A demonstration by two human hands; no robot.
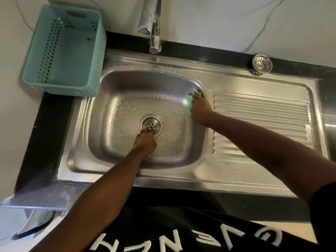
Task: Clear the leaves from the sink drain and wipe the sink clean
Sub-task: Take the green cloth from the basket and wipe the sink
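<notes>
The steel sink (pixel 127 84) is wet, with water drops across its bowl. Its round drain (pixel 151 126) lies in the middle of the bowl, and no leaves show on it. My left hand (pixel 145 140) reaches into the bowl with its fingertips at the near rim of the drain; whether they pinch anything is hidden. My right hand (pixel 201 110) presses a green cloth (pixel 190 100) against the right wall of the bowl, fingers over it.
A teal perforated basket (pixel 63 51) stands on the counter at the back left. The tap (pixel 153 24) rises behind the bowl. A loose metal strainer (pixel 261 65) lies at the back right. The ribbed draining board (pixel 260 124) spreads to the right.
</notes>
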